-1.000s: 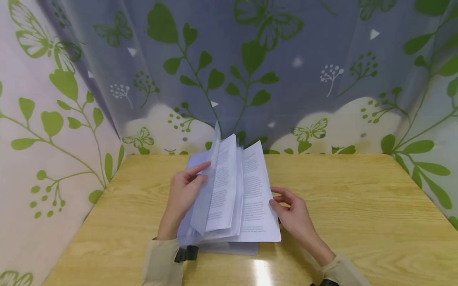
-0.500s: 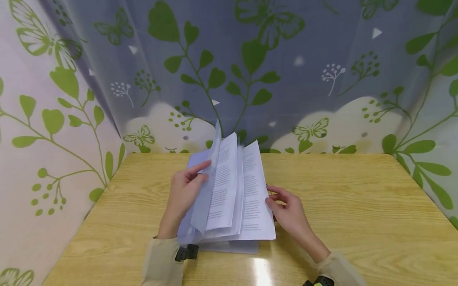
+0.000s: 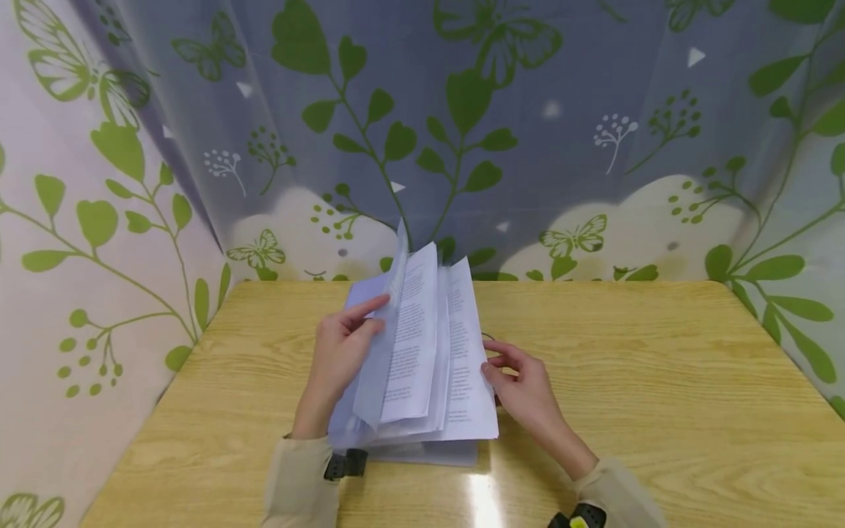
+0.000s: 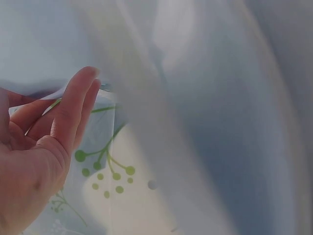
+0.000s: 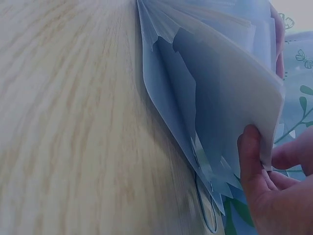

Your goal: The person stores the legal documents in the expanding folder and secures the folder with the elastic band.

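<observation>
A translucent bluish document folder (image 3: 439, 453) stands fanned open on the table, with several printed sheets between its leaves. My left hand (image 3: 338, 359) holds the raised clear front leaf (image 3: 378, 378) at its left side; in the left wrist view that hand (image 4: 41, 152) has its thumb partly out of frame. On the other side, my right hand (image 3: 528, 385) pinches the outer edge of a stack of printed paper (image 3: 465, 359). The right wrist view shows this paper stack (image 5: 249, 78) between thumb and fingers, above the folder's open pleated pockets (image 5: 166, 93).
A thin elastic cord (image 5: 199, 196) hangs in a loop at the folder's edge. Under everything lies a wood-grain table (image 3: 660, 381). A patterned curtain (image 3: 561, 161) closes off the back and both sides. Dark straps (image 3: 346, 463) sit at both wrists.
My right hand has moved left, bringing the paper stack's right edge in toward the folder. The left hand and the raised front leaf stay about where they were.
</observation>
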Demonstrator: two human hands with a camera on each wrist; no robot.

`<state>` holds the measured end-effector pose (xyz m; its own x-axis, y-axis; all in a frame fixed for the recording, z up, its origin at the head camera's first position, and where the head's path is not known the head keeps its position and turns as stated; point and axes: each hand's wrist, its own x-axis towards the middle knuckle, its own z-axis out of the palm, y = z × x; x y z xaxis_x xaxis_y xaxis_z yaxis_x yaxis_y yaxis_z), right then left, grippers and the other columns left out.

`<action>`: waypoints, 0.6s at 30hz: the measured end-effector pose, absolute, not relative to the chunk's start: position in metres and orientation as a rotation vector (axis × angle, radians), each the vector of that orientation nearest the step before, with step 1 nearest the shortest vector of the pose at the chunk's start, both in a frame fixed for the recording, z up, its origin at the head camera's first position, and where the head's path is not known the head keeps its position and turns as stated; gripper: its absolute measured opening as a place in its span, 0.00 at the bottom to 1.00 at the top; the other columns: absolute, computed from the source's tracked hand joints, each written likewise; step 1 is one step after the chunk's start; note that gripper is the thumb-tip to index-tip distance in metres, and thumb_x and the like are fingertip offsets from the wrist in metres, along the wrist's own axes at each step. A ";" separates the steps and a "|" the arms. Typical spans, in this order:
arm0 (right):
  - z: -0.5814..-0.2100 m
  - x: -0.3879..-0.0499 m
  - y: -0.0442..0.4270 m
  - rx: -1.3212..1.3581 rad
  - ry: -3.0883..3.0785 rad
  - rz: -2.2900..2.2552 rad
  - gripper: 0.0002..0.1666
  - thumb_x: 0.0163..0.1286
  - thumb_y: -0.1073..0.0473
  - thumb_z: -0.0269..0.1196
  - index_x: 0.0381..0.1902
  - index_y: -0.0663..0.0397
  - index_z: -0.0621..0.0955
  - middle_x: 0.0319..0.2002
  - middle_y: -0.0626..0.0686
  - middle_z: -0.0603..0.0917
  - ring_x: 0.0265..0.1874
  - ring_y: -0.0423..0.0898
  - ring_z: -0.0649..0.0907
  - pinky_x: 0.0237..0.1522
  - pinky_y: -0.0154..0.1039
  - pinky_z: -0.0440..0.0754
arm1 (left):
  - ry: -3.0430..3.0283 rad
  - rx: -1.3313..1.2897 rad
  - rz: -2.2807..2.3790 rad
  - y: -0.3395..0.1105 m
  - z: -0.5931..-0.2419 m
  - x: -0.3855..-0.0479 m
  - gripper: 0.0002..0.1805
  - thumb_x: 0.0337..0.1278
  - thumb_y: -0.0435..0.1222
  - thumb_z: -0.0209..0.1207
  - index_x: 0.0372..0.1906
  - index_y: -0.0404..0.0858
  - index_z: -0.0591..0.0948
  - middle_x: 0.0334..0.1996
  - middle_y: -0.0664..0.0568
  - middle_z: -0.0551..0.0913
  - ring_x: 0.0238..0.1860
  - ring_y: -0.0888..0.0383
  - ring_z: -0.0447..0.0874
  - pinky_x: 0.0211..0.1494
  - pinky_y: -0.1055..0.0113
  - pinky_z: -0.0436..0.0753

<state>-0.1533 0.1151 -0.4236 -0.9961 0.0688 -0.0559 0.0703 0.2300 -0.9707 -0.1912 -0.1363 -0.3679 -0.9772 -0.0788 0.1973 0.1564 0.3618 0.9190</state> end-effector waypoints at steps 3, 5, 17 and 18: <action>-0.423 -0.153 0.114 0.144 2.463 -1.941 0.22 0.73 0.64 0.61 0.64 0.54 0.81 0.48 0.63 0.83 0.27 0.45 0.85 0.28 0.35 0.85 | -2.413 -0.064 -1.668 -0.136 -0.368 -0.191 0.20 0.63 0.32 0.59 0.58 0.44 0.87 0.57 0.53 0.87 0.27 0.59 0.66 0.26 0.73 0.62; -0.423 -0.153 0.113 0.145 2.463 -1.938 0.22 0.73 0.63 0.61 0.64 0.54 0.81 0.48 0.63 0.83 0.27 0.45 0.85 0.28 0.35 0.85 | -2.413 -0.061 -1.668 -0.136 -0.368 -0.191 0.20 0.63 0.32 0.59 0.58 0.44 0.87 0.57 0.53 0.88 0.26 0.59 0.66 0.25 0.72 0.62; -0.425 -0.155 0.106 0.142 2.434 -1.943 0.22 0.73 0.63 0.60 0.64 0.54 0.81 0.48 0.63 0.82 0.28 0.45 0.85 0.29 0.37 0.87 | -2.417 -0.065 -1.673 -0.137 -0.367 -0.191 0.19 0.64 0.32 0.59 0.58 0.45 0.87 0.57 0.53 0.87 0.22 0.60 0.63 0.24 0.72 0.61; -0.426 -0.155 0.105 0.137 2.427 -1.949 0.22 0.73 0.63 0.60 0.64 0.54 0.81 0.48 0.63 0.82 0.28 0.45 0.86 0.29 0.38 0.87 | -2.416 -0.065 -1.673 -0.137 -0.368 -0.191 0.19 0.64 0.32 0.59 0.58 0.44 0.87 0.57 0.53 0.87 0.22 0.60 0.63 0.24 0.72 0.61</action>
